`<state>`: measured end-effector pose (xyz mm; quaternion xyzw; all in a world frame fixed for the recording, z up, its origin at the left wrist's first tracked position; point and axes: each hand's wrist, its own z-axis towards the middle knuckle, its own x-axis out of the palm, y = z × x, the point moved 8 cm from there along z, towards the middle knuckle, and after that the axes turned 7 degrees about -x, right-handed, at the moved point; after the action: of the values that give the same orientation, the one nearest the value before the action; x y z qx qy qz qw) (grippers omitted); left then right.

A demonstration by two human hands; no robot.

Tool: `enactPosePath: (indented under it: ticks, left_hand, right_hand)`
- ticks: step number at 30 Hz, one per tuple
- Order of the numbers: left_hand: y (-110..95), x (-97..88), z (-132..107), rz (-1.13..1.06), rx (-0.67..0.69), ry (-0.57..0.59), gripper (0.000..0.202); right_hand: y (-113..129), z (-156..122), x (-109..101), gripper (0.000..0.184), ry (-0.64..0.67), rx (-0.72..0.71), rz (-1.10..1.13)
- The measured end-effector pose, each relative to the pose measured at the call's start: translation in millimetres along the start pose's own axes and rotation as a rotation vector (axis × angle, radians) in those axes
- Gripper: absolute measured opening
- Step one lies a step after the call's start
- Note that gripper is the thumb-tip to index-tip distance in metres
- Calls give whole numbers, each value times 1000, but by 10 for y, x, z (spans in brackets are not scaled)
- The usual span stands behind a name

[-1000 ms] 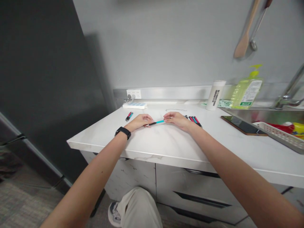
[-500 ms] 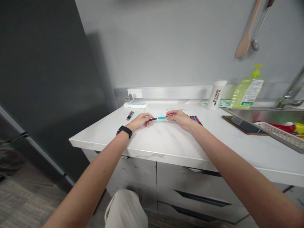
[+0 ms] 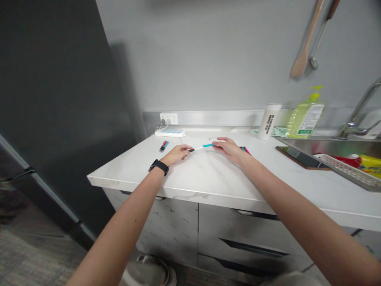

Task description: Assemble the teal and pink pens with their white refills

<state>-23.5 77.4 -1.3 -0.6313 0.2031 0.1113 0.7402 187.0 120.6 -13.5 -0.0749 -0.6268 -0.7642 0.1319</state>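
Above the white countertop, my left hand (image 3: 177,154) pinches the black grip section (image 3: 191,150) of a pen. The pen's blue barrel (image 3: 208,145) is between the fingers of my right hand (image 3: 228,148). A thin white refill (image 3: 199,148) bridges the gap between these two pieces; which piece holds it I cannot tell. Two pens, one red and one blue (image 3: 165,146), lie side by side left of my left hand. More red and blue pens (image 3: 245,150) lie beyond my right forearm, partly hidden by it.
A power strip (image 3: 170,133) lies by the wall below an outlet (image 3: 168,118). On the right are a white cylinder (image 3: 269,121), a soap bottle (image 3: 306,119), a phone (image 3: 302,157) and a sink with a perforated white tray (image 3: 342,169). The counter (image 3: 190,174) has a front edge near my forearms.
The black section and blue barrel have moved farther apart, with more white refill showing. My right hand has shifted slightly right, and the view has turned a little.
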Motion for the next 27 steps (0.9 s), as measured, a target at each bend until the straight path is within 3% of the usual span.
enactPosePath:
  ticks: [3, 11, 21, 27]
  left_hand:
    - [8, 28, 16, 103, 22, 21, 25]
    - [-63, 101, 39, 383, 265, -25, 12]
    - [-45, 38, 51, 336, 214, -65, 11]
    - [-74, 58, 55, 318, 164, -22, 14]
  right_hand:
    - [16, -10, -23, 26, -56, -10, -50]
    - [-26, 34, -121, 25, -106, -26, -285]
    - [14, 225, -195, 30, -59, -247, -666]
    - [213, 187, -100, 26, -46, -416, -783]
